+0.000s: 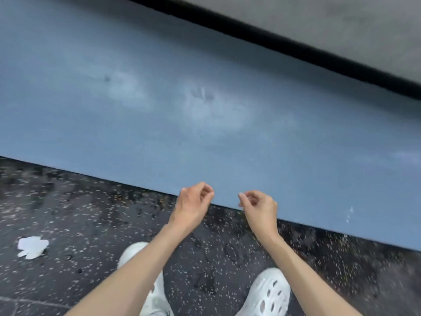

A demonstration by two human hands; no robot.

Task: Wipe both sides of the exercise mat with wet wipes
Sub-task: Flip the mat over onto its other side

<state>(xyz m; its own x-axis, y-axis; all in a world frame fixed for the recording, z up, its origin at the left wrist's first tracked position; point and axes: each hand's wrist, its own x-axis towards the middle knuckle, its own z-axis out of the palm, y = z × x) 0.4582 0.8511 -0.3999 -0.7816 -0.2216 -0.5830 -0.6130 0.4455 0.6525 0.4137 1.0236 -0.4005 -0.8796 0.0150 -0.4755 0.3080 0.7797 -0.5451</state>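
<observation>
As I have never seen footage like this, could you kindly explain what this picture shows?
No machine here: a person wears a camera on the head, looking down at their own arms. The left hand and right hand hover with curled fingers over the near edge of a blue exercise mat, apparently holding nothing. The mat lies on a dark speckled floor. A crumpled white wipe lies on the floor to the left, and the white shoes are the person's own.

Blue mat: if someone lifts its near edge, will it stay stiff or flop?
Probably floppy: the mat looks thin and lies flat, so a lifted edge would likely droop. Pale dented patches suggest soft foam, so probably light for its size.
</observation>
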